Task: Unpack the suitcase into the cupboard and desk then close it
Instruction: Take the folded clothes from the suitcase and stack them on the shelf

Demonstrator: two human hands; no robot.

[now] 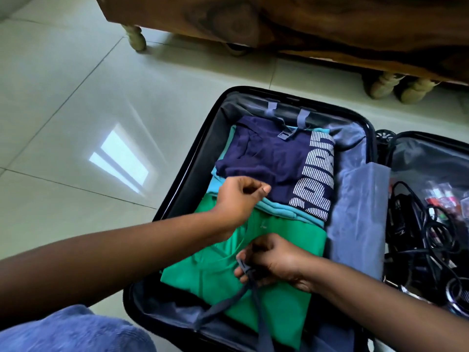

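Two hands: left hand loosely curled, nothing held; right hand pinching strap buckle.
Suitcase: open on floor, clothes unremoved.
Navy shirt: just beyond left hand, which is judged nearer.

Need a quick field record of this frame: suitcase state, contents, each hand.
suitcase: open flat on tiled floor
clothes: navy shirt on top, light blue garment under it, green shirt nearest the person
other half: black cables
left hand: over the navy shirt's edge, grip unclear
right hand: holds strap buckle
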